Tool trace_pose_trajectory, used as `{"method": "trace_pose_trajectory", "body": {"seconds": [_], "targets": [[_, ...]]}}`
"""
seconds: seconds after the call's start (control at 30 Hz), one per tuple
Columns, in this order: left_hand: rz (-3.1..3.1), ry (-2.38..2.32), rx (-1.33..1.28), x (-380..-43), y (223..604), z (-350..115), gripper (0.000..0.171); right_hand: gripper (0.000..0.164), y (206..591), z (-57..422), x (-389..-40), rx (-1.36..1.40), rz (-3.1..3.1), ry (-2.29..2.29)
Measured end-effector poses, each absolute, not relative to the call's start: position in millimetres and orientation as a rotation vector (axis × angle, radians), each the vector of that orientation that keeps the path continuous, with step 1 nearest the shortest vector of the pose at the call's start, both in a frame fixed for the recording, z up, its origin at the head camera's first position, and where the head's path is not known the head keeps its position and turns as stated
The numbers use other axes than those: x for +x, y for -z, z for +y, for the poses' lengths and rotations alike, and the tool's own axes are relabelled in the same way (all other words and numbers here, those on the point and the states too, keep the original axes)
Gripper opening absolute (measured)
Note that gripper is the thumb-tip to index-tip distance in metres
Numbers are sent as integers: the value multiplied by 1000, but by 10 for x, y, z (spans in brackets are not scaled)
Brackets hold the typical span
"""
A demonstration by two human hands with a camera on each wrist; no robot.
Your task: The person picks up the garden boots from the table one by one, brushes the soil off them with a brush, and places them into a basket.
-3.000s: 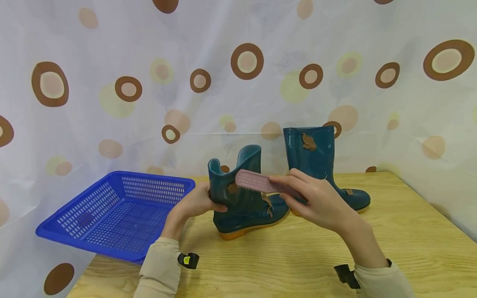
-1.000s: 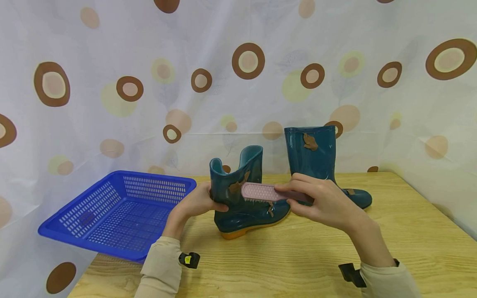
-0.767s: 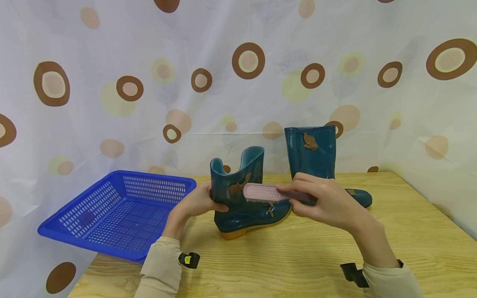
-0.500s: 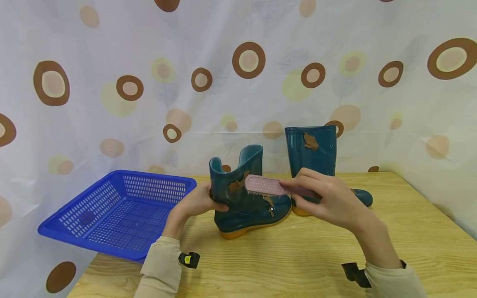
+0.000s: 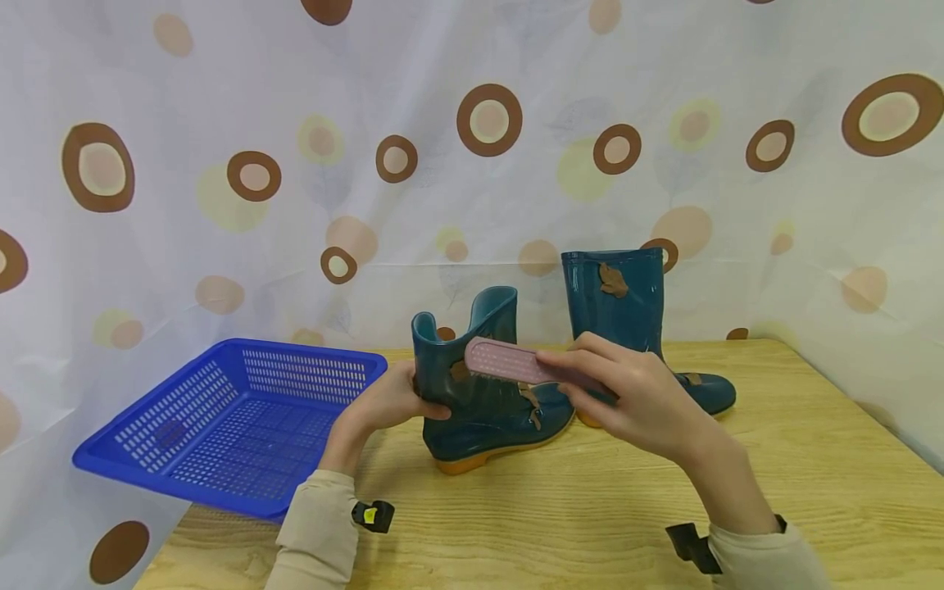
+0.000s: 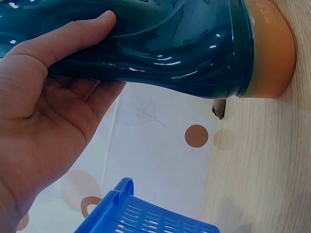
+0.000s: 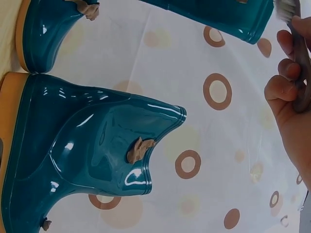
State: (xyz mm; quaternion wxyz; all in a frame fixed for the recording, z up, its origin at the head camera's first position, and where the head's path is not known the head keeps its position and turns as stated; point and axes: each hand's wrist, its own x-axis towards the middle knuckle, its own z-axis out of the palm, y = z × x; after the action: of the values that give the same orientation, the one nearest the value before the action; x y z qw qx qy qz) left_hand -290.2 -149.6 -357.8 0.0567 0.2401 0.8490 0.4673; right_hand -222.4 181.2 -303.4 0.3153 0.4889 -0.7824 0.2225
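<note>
A teal rubber boot (image 5: 479, 438) with an orange sole stands on the table. My left hand (image 5: 391, 400) grips its shaft from behind, thumb across the side of the boot (image 6: 170, 53) in the left wrist view. My right hand (image 5: 634, 397) holds a pink brush (image 5: 501, 359) by its handle. The brush's head overlaps the upper shaft, bristles downward, partly hiding a brown smear (image 5: 460, 370). Another brown clump (image 5: 528, 395) sits over the instep. Behind my right hand stands the second teal boot (image 5: 615, 315), with a brown clump (image 7: 140, 149) near its top.
A blue perforated basket (image 5: 165, 485) stands to the left, reaching past the table's left edge. The wood-patterned table (image 5: 560, 516) stretches out in front of both boots. A white curtain (image 5: 428, 74) with brown rings hangs behind everything.
My right hand lowered the brush along the boot's shaft and to the right, then lifted it and brought it back left to the upper smear. My left hand kept its hold.
</note>
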Motion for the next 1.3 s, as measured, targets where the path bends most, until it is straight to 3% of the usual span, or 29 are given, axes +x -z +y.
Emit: {"method": "trace_pose_trajectory", "body": {"seconds": [1.3], "targets": [[2595,-1390,748,-2896,3571,-1500,42,34,3103,1777,-2242,1322,-2203,-527]]}}
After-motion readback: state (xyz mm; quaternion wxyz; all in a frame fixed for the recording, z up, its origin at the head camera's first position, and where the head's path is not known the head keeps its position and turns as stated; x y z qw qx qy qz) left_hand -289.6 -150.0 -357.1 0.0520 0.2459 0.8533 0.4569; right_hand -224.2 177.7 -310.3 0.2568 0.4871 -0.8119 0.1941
